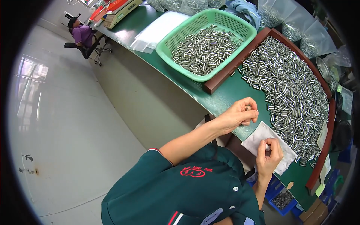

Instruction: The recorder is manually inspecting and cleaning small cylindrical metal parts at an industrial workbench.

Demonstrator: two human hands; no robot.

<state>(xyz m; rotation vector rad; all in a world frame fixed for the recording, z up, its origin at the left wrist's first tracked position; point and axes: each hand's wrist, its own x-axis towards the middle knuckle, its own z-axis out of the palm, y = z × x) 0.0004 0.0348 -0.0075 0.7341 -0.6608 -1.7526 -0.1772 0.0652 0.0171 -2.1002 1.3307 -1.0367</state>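
Note:
My left hand [242,115] hangs over the near edge of the green table with its fingers curled in. A small bit shows between them, too small to name. Over a white cloth [258,138] lying at the table edge, my right hand [269,154] is closed, thumb against fingers; what it may hold is hidden. Just beyond both hands spreads a wide heap of short, shiny metal pins [288,93]. Farther off, a light green perforated plastic basket [168,62] contains more of these pins.
A brown raised border [240,60] fences the heap. Clear bags of metal parts [315,41] line the far side. Clear plastic sheets [150,35] and a scale [120,15] lie to the left. Blue bins [283,202] stand below. Another person [82,33] sits far left.

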